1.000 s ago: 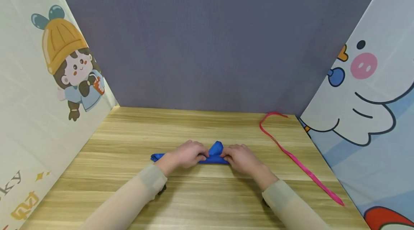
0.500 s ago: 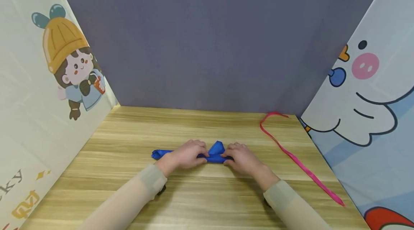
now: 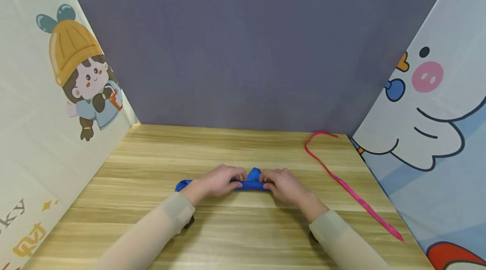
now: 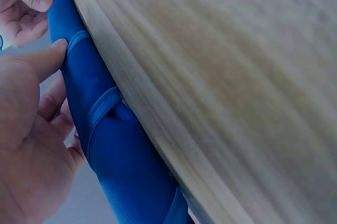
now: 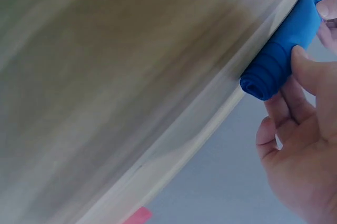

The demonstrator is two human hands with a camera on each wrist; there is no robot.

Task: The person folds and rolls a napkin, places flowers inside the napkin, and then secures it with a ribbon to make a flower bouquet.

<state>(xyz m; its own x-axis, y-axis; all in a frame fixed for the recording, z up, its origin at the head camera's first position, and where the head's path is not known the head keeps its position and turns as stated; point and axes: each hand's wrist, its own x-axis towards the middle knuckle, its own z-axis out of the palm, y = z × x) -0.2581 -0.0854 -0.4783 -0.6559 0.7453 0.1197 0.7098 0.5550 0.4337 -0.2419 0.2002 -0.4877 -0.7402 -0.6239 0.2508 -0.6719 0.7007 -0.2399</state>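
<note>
A blue cloth [image 3: 251,186], rolled into a long tube, lies crosswise on the wooden table in front of me. Its loose pointed corner [image 3: 254,174] sticks up behind the roll, between my hands. My left hand [image 3: 219,180] holds the roll left of that corner, thumb on the near side and fingers over the far side. On the other side my right hand [image 3: 285,185] grips it the same way, close to the right end. In the left wrist view slanting hems cross the roll [image 4: 122,145]. Spiral layers show at the roll's end [image 5: 256,87] in the right wrist view.
A pink ribbon [image 3: 351,192] lies in a curve along the right side of the wooden table [image 3: 243,236]. A grey panel [image 3: 243,50] stands behind the table. Printed cloth walls [image 3: 34,135] flank it on both sides.
The upright corner shows smaller than before as the cloth is rolled a little further. My fingers have shifted slightly on the roll; the ribbon has stayed put.
</note>
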